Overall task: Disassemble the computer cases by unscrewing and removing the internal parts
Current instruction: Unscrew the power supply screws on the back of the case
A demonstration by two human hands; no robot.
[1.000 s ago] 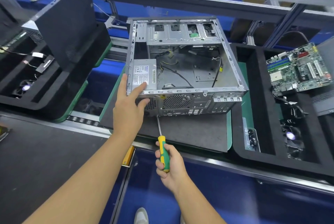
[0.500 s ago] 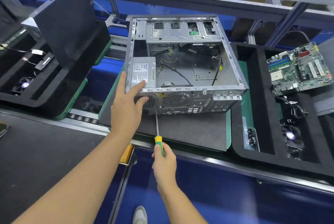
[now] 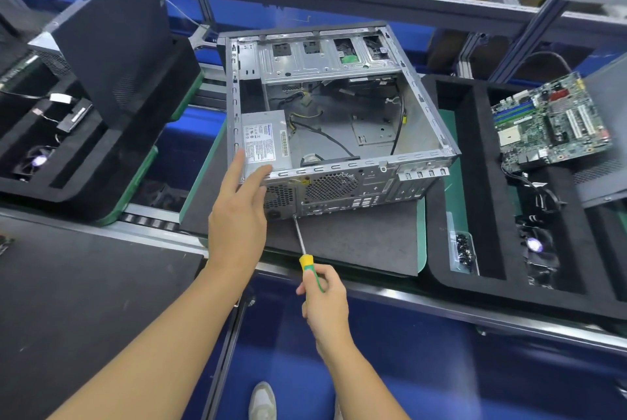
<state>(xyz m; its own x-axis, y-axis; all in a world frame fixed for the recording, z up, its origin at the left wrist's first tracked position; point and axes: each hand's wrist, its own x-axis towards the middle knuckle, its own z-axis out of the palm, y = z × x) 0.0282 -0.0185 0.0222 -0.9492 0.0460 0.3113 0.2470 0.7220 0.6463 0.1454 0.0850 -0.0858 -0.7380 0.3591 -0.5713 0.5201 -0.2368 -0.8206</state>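
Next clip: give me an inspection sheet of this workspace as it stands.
Surface: dark mat under the case.
Job's things: open computer case, power supply inside; screwdriver.
Clutter: box of screws in right foam tray.
Grips: left hand, fingers straight, on case's near corner; right hand holds screwdriver, tip at rear panel.
Cables: loose black and yellow wires inside case.
Surroundings: motherboard and fan in right tray; black panel leaning at left.
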